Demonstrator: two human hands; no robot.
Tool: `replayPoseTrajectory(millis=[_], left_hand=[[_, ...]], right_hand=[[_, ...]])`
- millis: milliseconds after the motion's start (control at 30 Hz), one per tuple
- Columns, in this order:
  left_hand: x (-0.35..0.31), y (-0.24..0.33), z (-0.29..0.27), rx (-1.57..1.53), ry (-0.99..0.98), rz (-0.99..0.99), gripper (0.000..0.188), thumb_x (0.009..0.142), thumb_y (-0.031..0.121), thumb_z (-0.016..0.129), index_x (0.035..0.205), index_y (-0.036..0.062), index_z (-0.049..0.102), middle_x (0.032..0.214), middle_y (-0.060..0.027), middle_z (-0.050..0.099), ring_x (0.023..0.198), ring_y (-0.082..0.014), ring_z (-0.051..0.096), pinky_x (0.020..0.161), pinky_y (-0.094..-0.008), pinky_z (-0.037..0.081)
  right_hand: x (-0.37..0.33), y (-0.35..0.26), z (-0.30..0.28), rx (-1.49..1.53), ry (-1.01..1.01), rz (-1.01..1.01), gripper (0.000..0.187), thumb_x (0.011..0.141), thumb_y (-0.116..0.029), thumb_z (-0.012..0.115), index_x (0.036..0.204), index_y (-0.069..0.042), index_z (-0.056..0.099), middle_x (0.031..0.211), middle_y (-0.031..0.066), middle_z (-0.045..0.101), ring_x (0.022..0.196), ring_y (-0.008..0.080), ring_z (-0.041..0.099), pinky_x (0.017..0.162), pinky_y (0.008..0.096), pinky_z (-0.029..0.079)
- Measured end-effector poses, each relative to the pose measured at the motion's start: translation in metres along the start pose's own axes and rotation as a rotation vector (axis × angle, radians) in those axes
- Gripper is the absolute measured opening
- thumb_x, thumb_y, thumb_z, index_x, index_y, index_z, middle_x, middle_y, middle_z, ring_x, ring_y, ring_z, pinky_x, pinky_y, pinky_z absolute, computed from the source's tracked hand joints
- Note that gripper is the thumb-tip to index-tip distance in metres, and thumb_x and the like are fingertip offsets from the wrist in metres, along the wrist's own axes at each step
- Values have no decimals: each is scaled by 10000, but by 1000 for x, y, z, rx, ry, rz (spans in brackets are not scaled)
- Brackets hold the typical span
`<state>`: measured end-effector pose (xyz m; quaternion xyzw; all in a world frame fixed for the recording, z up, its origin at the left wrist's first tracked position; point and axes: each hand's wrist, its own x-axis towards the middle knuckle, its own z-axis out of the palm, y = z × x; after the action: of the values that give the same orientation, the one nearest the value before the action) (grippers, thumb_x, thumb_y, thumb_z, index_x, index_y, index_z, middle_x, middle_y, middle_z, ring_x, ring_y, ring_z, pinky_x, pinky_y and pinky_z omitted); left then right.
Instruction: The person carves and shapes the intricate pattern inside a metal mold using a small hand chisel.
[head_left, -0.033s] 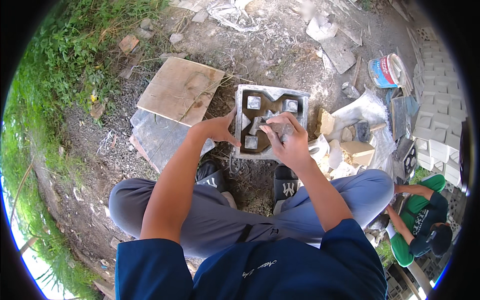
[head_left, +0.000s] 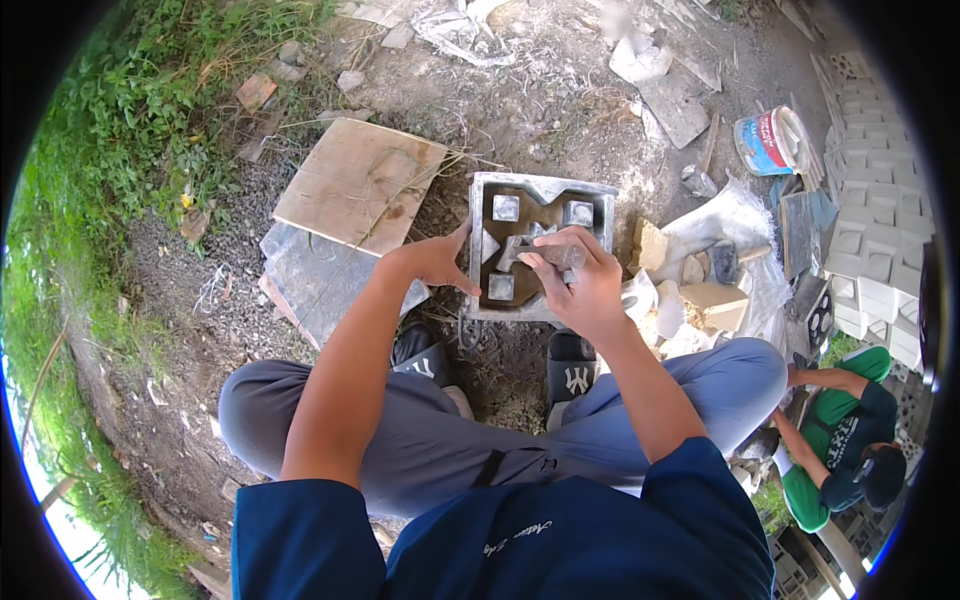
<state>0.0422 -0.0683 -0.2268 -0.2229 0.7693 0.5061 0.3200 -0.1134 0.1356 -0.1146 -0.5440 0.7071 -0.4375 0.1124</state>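
A grey block mould (head_left: 545, 187) lies on the ground in front of my feet. Its open cavity has square posts at the corners and angular pieces in the middle. My left hand (head_left: 440, 262) rests against the mould's left wall, thumb and fingers spread apart. Over the cavity's centre-right, my right hand (head_left: 588, 285) pinches a small tool (head_left: 573, 256) with a clear-looking grip. The tool's dark end points left, close to the middle pieces. My fingers partly cover it, and its exact kind does not show.
To the left, a plywood board (head_left: 360, 185) overlaps grey sheets (head_left: 335, 285). Rubble and a white sack (head_left: 735, 215) lie right of the mould, below a paint bucket (head_left: 772, 142). Patterned blocks (head_left: 875, 220) are stacked at far right, near another person (head_left: 850, 440) working.
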Motion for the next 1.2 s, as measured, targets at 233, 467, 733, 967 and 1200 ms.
replayPoseTrajectory(millis=[233, 467, 733, 967, 1200], left_hand=[[-4, 4, -3, -2, 12, 0, 1504, 668, 439, 963, 1669, 92, -104, 1486, -289, 545, 1343, -374, 571, 1136, -420, 416], [0, -4, 2, -14, 28, 52, 1477, 670, 412, 966, 1671, 90, -71, 1459, -278, 570, 1327, -357, 581, 1122, -413, 426], [-3, 2, -1, -20, 0, 22, 1505, 669, 438, 965, 1663, 77, -106, 1439, -325, 565, 1311, -395, 587, 1109, -433, 441], [-6, 3, -2, -7, 9, 26, 1516, 668, 467, 958, 1664, 85, -119, 1435, -327, 570, 1305, -399, 595, 1104, -435, 448], [-7, -9, 0, 5, 24, 40, 1521, 665, 469, 956, 1659, 66, -123, 1434, -355, 558, 1330, -422, 577, 1126, -441, 437]], right_hand=[[-3, 1, 8, 57, 81, -97, 259, 825, -50, 843, 992, -47, 644, 953, 88, 655, 750, 257, 695, 631, 354, 566], [-10, -1, 3, 29, 100, -157, 263, 829, -19, 833, 994, -50, 630, 963, 97, 652, 773, 262, 704, 635, 345, 572], [-10, -4, 6, 12, 98, -149, 227, 865, -18, 798, 1008, -50, 624, 966, 82, 648, 768, 268, 693, 618, 350, 566], [-11, -11, 4, 18, 193, -154, 197, 907, -25, 768, 1026, -64, 616, 933, 84, 609, 688, 266, 641, 570, 357, 521], [11, -23, -9, 53, 36, -46, 150, 939, 28, 725, 1059, -8, 643, 982, 78, 685, 677, 116, 670, 568, 255, 533]])
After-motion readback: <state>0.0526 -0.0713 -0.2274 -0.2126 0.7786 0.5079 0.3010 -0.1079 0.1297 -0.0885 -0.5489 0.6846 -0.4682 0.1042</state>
